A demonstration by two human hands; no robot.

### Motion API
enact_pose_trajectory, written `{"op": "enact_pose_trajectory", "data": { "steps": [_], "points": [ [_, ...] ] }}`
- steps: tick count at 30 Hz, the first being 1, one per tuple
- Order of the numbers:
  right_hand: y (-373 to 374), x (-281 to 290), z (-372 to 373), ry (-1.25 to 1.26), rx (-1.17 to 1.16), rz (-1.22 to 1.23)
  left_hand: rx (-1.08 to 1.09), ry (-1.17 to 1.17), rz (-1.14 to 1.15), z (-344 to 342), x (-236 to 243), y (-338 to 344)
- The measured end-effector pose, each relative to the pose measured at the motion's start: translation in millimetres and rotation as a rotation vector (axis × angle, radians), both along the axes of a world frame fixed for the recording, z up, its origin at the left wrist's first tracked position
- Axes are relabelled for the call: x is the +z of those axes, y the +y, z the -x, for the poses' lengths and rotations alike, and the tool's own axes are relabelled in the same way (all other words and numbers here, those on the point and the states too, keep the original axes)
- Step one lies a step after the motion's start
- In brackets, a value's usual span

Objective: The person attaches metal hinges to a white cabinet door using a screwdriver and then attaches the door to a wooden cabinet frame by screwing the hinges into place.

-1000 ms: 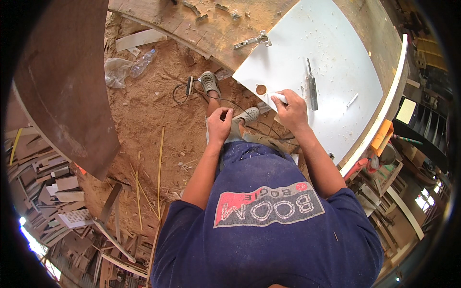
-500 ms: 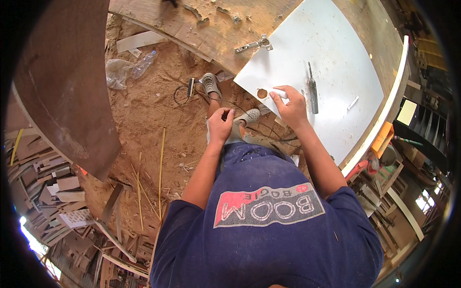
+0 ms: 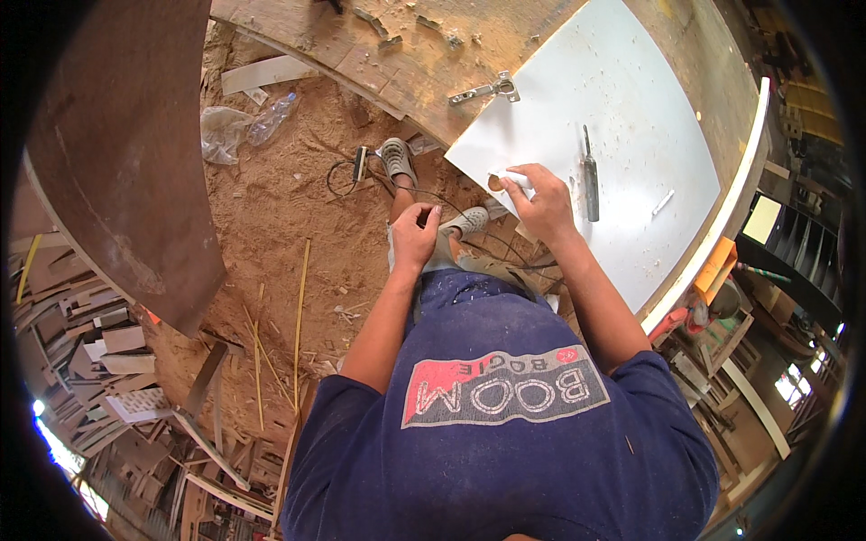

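Observation:
My right hand grips a small white tube or bottle, most of it hidden by the fingers. Its tip is at the round hole near the edge of a white panel. My left hand hangs in front of my body, off the panel, with thumb and fingers curled together; what they hold, if anything, cannot be made out. A dark-handled screwdriver lies on the panel right of my right hand. A metal cabinet hinge rests across the panel's left edge.
The panel lies on a wooden workbench with scraps on it. A small white stick is on the panel. At left stands a large brown board. Sawdust, a cable and a plastic bag cover the floor; wood offcuts pile up lower left.
My right hand has shifted slightly left, bringing the white tube from beside the hole to its rim, partly covering it. My left hand stays where it was.

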State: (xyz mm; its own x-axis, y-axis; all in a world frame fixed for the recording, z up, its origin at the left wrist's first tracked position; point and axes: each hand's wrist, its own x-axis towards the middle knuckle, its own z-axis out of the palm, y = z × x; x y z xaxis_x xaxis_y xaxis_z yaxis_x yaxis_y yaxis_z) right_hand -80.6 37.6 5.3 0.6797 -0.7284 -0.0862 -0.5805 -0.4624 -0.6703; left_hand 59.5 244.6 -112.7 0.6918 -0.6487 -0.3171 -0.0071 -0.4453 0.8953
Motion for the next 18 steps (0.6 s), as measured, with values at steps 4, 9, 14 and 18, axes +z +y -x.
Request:
{"op": "enact_pose_trajectory", "data": {
  "steps": [4,9,14,18],
  "points": [
    [2.5,1.0,-2.7,0.022,-0.023,-0.008,0.003,-0.002,-0.003,-1.7,4.2,-2.0],
    [3.5,4.9,-7.5,0.030,0.030,0.041,0.011,-0.005,-0.010,-3.8,5.0,0.2],
    [4.3,3.7,-8.7,0.028,0.032,0.048,0.014,-0.008,0.002,-3.8,2.7,3.8],
    [4.1,0.7,-8.7,0.022,0.025,0.040,-0.001,-0.024,0.000,-2.3,-1.1,6.5]
  ]
}}
